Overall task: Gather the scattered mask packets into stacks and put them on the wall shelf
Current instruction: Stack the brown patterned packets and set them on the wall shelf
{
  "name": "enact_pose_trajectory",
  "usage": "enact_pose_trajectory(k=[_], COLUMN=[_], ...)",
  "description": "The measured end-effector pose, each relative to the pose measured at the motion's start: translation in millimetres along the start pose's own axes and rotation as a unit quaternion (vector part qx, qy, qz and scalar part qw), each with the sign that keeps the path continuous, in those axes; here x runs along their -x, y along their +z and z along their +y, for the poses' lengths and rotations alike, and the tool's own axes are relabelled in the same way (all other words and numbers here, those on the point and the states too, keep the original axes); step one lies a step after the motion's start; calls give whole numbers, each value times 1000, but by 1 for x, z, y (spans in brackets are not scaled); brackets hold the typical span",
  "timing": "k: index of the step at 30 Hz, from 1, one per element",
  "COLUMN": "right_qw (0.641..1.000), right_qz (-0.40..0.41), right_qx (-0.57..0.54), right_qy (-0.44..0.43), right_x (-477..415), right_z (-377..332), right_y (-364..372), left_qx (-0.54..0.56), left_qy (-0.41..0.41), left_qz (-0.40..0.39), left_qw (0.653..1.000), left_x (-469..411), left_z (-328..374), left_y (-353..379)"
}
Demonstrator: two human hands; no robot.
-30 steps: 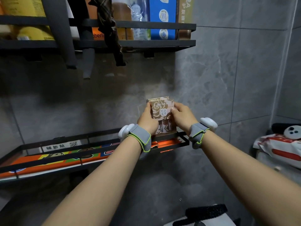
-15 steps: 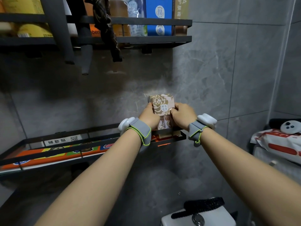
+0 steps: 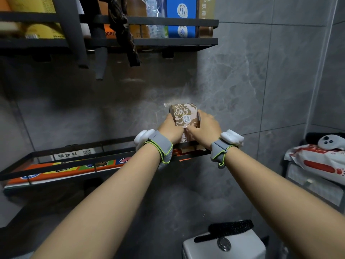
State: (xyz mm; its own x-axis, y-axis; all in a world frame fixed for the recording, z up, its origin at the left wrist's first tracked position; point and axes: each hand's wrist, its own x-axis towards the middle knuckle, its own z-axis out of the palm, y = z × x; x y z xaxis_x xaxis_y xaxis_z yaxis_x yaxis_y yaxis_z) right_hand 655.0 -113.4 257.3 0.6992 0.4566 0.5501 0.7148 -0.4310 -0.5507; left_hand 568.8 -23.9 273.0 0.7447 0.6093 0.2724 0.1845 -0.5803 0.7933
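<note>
A stack of brown and gold mask packets (image 3: 184, 115) stands upright at the right end of the lower black wire wall shelf (image 3: 78, 161), against the grey tiled wall. My left hand (image 3: 170, 128) grips the stack's left edge. My right hand (image 3: 204, 128) grips its right edge, fingers curled round the front. The bottom of the stack is hidden behind my hands and the shelf rail. Both wrists wear grey straps with white devices.
A flat orange box (image 3: 56, 170) lies along the lower shelf. The upper black shelf (image 3: 168, 21) holds bottles and a blue box, with dark items hanging below it. A white appliance (image 3: 224, 245) sits below right, a red and white pouch (image 3: 321, 163) at the right.
The stack has settled slightly lower and closer to the wall on the shelf's right end. Both hands stay on its sides.
</note>
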Motion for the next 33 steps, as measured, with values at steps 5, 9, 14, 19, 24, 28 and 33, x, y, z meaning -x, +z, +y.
enact_pose_trajectory(k=[5,9,14,19,24,28,33], right_qw=[997,986,971,960,943,930,918], right_qz=[53,78,38,-21,-90,-140,-212], right_qx=[-49,-131,-214,-260,-303,-324,-319], right_qy=[-26,-73,-97,-104,-102,-99,-100], right_x=[19,42,77,120,167,204,255], right_z=[-14,-34,-64,-104,-154,-190,-227], right_y=[-3,1,18,57,97,130,176], left_qx=[53,83,165,200,193,182,164], left_qy=[43,77,99,70,31,-17,-73], left_qz=[32,75,131,143,163,183,182], left_qw=[997,991,973,967,967,966,967], left_x=[35,50,94,135,181,217,271], left_z=[9,-2,-33,-81,-127,-162,-207], left_y=[-11,-25,-53,-87,-130,-167,-209])
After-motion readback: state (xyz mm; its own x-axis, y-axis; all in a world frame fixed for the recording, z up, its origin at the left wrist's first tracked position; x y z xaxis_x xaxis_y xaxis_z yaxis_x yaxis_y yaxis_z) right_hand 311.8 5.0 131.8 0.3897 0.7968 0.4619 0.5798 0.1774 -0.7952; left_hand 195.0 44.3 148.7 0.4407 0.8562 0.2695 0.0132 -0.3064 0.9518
